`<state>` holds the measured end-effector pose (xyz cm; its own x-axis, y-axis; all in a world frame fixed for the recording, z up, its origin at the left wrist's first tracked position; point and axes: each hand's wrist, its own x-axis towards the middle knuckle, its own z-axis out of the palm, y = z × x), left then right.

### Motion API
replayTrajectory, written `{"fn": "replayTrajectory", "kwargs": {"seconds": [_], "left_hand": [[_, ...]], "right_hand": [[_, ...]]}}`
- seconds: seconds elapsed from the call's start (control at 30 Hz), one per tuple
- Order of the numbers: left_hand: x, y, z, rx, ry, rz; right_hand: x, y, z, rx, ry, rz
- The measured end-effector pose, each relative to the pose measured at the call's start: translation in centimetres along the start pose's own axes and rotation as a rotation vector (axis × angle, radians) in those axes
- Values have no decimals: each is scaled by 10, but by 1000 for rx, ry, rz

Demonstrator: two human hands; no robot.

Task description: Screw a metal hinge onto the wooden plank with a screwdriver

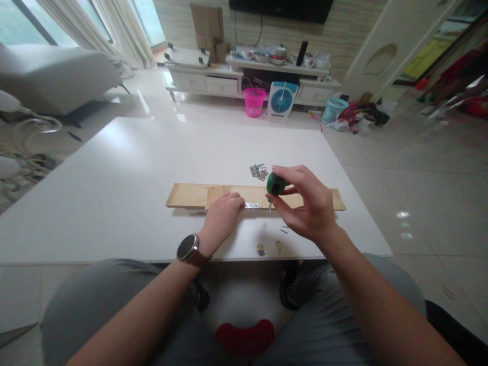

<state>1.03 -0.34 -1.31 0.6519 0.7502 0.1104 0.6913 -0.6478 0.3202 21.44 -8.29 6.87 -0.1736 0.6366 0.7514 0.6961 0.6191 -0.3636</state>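
My right hand (310, 206) grips a green-handled screwdriver (276, 184) between thumb and fingers, its shaft pointing down just right of a small metal hinge (251, 206). The hinge sits at the near edge of a long wooden board (186, 195), and my left hand (225, 211) holds its left end there with closed fingers. A shorter wood piece (218, 191) with small dark holes lies on the board, partly under my left hand. Some screws (283, 230) lie on the table near my right wrist. Behind the board is a small pile of hinges (259, 172).
The white table (114, 203) carries a minion sticker (261, 249) and another small sticker (278, 247) near its front edge. Beyond it stand a pink basket (254, 103), a blue fan (282, 98) and a white cabinet (223, 85) with dishes.
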Motion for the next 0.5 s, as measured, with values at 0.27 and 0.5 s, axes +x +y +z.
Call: {"fn": "replayTrajectory", "kwargs": {"seconds": [0.27, 0.5], "left_hand": [[0, 1, -1, -6, -1, -6], [0, -6, 5, -44, 19, 8]], "right_hand": [[5, 2, 14, 71, 188, 145], [13, 12, 35, 49, 212, 153]]}}
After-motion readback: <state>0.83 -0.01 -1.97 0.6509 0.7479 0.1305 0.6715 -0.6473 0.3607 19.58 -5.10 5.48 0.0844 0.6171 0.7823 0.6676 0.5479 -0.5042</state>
